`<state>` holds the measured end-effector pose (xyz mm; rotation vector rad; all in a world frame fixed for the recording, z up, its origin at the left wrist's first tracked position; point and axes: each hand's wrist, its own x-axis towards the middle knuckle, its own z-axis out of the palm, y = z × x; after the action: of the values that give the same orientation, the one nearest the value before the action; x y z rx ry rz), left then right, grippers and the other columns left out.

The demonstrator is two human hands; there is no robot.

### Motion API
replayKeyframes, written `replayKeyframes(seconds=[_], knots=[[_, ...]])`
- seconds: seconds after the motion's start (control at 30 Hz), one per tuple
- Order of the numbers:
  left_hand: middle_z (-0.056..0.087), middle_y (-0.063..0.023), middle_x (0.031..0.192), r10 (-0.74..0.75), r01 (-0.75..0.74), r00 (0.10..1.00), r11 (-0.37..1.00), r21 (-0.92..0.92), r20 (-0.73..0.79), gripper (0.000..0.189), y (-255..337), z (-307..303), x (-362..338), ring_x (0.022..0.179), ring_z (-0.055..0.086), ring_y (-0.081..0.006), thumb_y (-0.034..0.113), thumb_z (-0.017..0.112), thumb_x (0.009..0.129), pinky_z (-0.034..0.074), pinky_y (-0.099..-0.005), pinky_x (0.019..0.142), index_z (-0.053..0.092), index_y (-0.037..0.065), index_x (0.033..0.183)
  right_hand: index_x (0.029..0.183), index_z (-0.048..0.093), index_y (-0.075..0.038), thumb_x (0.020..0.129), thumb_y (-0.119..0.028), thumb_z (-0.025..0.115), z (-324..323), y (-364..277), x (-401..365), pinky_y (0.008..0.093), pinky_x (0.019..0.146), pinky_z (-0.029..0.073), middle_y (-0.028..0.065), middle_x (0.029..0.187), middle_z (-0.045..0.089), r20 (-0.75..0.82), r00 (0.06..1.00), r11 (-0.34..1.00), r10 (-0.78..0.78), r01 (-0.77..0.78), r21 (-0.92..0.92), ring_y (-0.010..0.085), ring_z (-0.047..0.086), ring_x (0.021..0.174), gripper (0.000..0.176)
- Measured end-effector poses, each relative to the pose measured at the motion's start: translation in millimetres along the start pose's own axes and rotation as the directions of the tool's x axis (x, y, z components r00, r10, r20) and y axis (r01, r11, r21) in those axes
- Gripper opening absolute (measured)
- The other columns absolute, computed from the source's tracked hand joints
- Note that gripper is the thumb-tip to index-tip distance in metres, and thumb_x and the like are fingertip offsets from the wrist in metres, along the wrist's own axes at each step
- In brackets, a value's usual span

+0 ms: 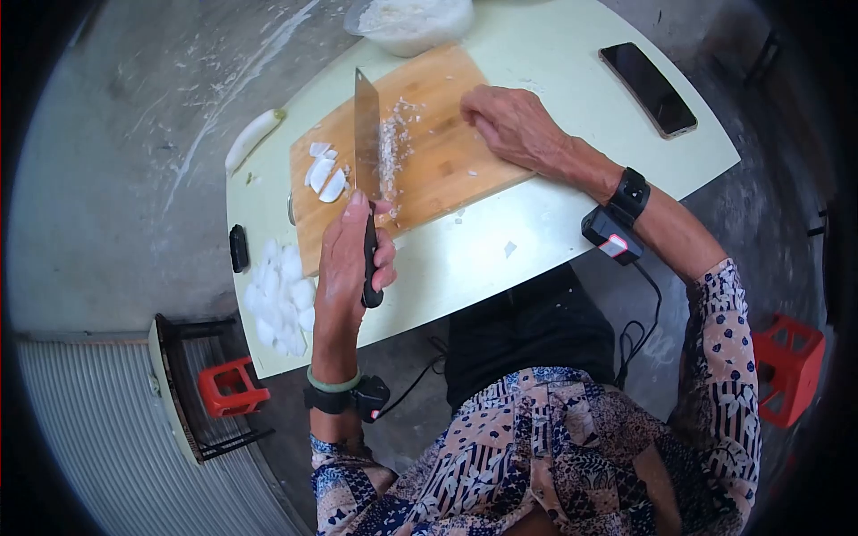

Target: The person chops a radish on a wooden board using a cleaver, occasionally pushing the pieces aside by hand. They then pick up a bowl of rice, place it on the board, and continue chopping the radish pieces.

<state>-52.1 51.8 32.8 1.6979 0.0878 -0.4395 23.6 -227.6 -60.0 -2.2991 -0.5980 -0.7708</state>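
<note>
even, cool light is filling the scene, and a soft white glare is spreading over the near part of the bench (536, 221). the pile of white slices (281, 299) is washing out, its edges blending. the black trousers (527, 330) are sinking into shadow. the cleaver (366, 134) is showing fairly crisply, while the wide lens is bowing the bench's edges and darkness is ringing the corners.

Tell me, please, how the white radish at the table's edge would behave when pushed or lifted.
Pushed sideways, the white radish would probably roll, as it looks long and rounded. It may drop off the table, lying at its edge. Lifted, it should stay stiff, judging by its thick body.
</note>
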Motion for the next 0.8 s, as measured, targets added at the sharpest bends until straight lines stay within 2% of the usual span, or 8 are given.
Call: replayKeyframes(seconds=[0.2, 0.3, 0.37, 0.5, 0.57, 0.67, 0.7, 0.8], knots=[[0.044, -0.0008, 0.060, -0.043, 0.043, 0.999, 0.999, 0.002, 0.010, 0.059, -10, -7, 4, 0.043, 0.039, -0.0085, 0.054, 0.046, 0.108, 0.032, -0.0251, 0.041, 0.055, -0.003, 0.116, 0.099, 0.062, -0.004, 0.093, -0.004, 0.059, 0, 0, 0, 0.0446, 0.073, 0.054, 0.0147, 0.087, 0.067, 0.019, 1.000, 0.999, 0.018, -0.017, -0.036, 0.0354, 0.068, 0.081, 0.007], [0.045, -0.0009, 0.061, 0.002, 0.002, 0.999, 0.998, -0.069, 0.055, 0.059, -5, -7, 1, 0.043, 0.040, -0.0084, 0.055, 0.046, 0.108, 0.032, -0.0252, 0.042, 0.055, -0.003, 0.116, 0.093, 0.060, -0.002, 0.088, -0.004, 0.058, 0, -1, -1, 0.0476, 0.072, 0.052, 0.0165, 0.087, 0.065, -0.017, 1.000, 0.999, 0.006, -0.005, 0.041, 0.0378, 0.066, 0.081, 0.005], [0.044, -0.0009, 0.061, -0.056, 0.057, 0.998, 0.998, -0.024, 0.040, 0.059, -13, -8, 10, 0.043, 0.039, -0.0084, 0.055, 0.047, 0.108, 0.032, -0.0255, 0.041, 0.055, -0.003, 0.116, 0.092, 0.060, -0.002, 0.089, -0.003, 0.057, -1, -3, 2, 0.0473, 0.072, 0.052, 0.0167, 0.086, 0.065, 0.019, 0.999, 0.998, 0.047, -0.048, 0.028, 0.0379, 0.065, 0.080, 0.005], [0.045, -0.0009, 0.061, 0.007, -0.007, 0.999, 1.000, -0.008, 0.033, 0.058, -6, -1, 4, 0.043, 0.039, -0.0085, 0.055, 0.047, 0.108, 0.033, -0.0257, 0.041, 0.055, -0.002, 0.115, 0.092, 0.060, -0.002, 0.090, -0.004, 0.056, 1, 0, 1, 0.0471, 0.072, 0.052, 0.0167, 0.084, 0.065, -0.008, 1.000, 1.000, 0.012, -0.012, 0.018, 0.0380, 0.065, 0.079, 0.005], [0.045, -0.0008, 0.061, -0.089, 0.092, 0.995, 0.992, -0.081, 0.045, 0.057, -13, -1, 12, 0.043, 0.039, -0.0086, 0.054, 0.047, 0.108, 0.033, -0.0257, 0.041, 0.055, -0.001, 0.115, 0.092, 0.060, -0.002, 0.089, -0.003, 0.056, 3, -2, 0, 0.0473, 0.071, 0.052, 0.0164, 0.085, 0.065, -0.025, 1.000, 1.000, 0.010, -0.009, 0.026, 0.0374, 0.065, 0.079, 0.005], [0.045, -0.0010, 0.062, -0.040, 0.040, 0.998, 0.999, -0.005, 0.045, 0.055, -7, -2, 11, 0.043, 0.038, -0.0087, 0.054, 0.046, 0.108, 0.032, -0.0255, 0.041, 0.055, -0.001, 0.114, 0.093, 0.060, -0.002, 0.090, -0.004, 0.056, 1, 0, 0, 0.0473, 0.071, 0.052, 0.0162, 0.086, 0.065, -0.009, 1.000, 1.000, -0.005, 0.005, 0.012, 0.0368, 0.065, 0.080, 0.005], [0.045, -0.0010, 0.062, 0.031, -0.032, 0.999, 0.999, 0.018, 0.032, 0.054, -4, 0, 6, 0.043, 0.039, -0.0087, 0.053, 0.046, 0.108, 0.032, -0.0254, 0.040, 0.055, 0.000, 0.114, 0.093, 0.060, -0.002, 0.090, -0.004, 0.056, 0, 0, -1, 0.0473, 0.071, 0.052, 0.0162, 0.086, 0.065, -0.010, 1.000, 1.000, 0.000, 0.000, 0.010, 0.0368, 0.065, 0.080, 0.005], [0.045, -0.0010, 0.062, 0.032, -0.032, 0.999, 0.998, -0.054, 0.009, 0.054, -6, -4, 10, 0.043, 0.039, -0.0089, 0.053, 0.046, 0.108, 0.032, -0.0252, 0.040, 0.056, 0.000, 0.113, 0.093, 0.060, -0.003, 0.090, -0.004, 0.057, 3, -1, -2, 0.0472, 0.071, 0.052, 0.0159, 0.086, 0.064, -0.006, 1.000, 1.000, 0.002, -0.001, 0.015, 0.0364, 0.065, 0.080, 0.005]])
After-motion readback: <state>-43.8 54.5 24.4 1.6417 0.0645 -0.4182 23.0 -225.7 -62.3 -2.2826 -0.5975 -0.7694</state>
